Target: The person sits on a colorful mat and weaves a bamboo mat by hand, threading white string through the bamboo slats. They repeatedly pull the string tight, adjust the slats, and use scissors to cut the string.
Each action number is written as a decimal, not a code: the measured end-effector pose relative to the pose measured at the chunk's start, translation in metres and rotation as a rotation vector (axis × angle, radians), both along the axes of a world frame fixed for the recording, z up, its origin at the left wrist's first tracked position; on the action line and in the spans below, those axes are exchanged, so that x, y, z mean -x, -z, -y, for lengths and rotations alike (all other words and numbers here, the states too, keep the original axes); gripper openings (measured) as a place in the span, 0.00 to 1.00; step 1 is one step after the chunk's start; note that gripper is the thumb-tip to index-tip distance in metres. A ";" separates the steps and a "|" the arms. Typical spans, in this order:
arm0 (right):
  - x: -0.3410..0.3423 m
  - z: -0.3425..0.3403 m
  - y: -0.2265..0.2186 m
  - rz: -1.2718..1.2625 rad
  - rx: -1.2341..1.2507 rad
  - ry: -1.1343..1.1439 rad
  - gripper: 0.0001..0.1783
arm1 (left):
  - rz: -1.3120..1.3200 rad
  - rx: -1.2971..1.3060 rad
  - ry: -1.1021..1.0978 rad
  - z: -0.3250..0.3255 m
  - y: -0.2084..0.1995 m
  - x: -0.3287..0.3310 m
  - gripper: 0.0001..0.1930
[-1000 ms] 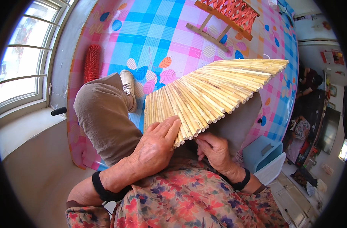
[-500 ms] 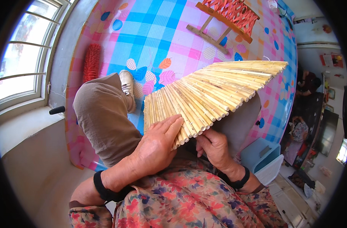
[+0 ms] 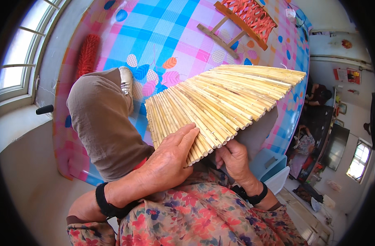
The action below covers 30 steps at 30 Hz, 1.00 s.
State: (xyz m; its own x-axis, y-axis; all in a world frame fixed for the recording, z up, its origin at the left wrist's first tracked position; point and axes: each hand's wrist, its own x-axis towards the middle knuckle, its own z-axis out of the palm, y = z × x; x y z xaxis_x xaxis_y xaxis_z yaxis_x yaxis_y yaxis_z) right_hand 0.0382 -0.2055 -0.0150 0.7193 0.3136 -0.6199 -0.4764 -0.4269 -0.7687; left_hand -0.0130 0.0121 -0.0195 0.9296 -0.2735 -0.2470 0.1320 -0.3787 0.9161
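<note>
A woven panel of pale yellow reed stalks (image 3: 224, 102) fans out across my lap, its wide end reaching up to the right. My left hand (image 3: 169, 162) lies flat on the near narrow end of the panel, fingers pressed over the stalks. My right hand (image 3: 234, 158) grips the near edge from underneath, fingers curled around the stalk ends. Both wrists carry black bands. My bent left knee in brown trousers (image 3: 101, 119) rises just left of the panel.
A pink and blue checked mat (image 3: 167, 37) covers the floor. A wooden frame with red woven webbing (image 3: 247, 18) lies at the top, a red brush (image 3: 88, 53) at the left. A window is far left. A pale blue and white box (image 3: 273, 170) sits right.
The reed panel and both hands have hardly moved. My right hand has shifted slightly along the near edge of the panel.
</note>
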 end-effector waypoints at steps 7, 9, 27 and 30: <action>-0.007 -0.002 -0.006 -0.005 0.016 -0.036 0.11 | 0.166 -0.047 0.007 0.003 0.001 -0.002 0.39; -0.008 -0.003 -0.006 -0.022 -0.079 0.010 0.14 | 0.233 -0.185 0.062 0.007 0.002 -0.003 0.37; -0.012 -0.017 -0.010 -0.176 -0.103 0.023 0.12 | 0.303 -0.319 0.144 0.002 0.001 -0.010 0.37; -0.014 -0.025 -0.011 -0.236 -0.121 0.078 0.10 | 0.299 -0.310 0.137 0.001 0.001 -0.011 0.37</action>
